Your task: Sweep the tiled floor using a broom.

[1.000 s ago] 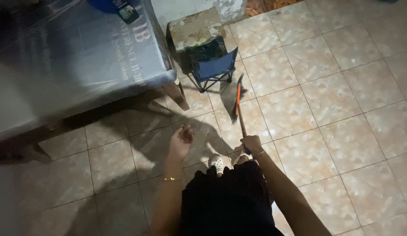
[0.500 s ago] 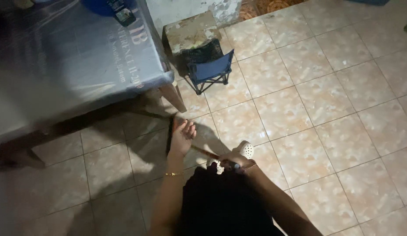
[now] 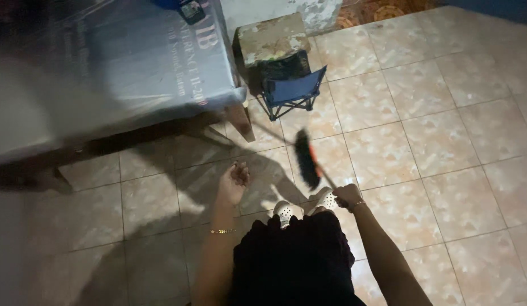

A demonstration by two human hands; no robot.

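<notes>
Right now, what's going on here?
A person stands on a tiled floor, gripping a short broom by its handle in the right hand; the dark bristle head is blurred, out in front of the white clogs. The left hand hangs open, holding nothing. Ahead, a small blue folding chair stands beside a covered table.

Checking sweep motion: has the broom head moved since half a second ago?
Yes. The broom head has swung from beside the left hand, near the table leg, rightward to the tiles before the folding chair.
</notes>
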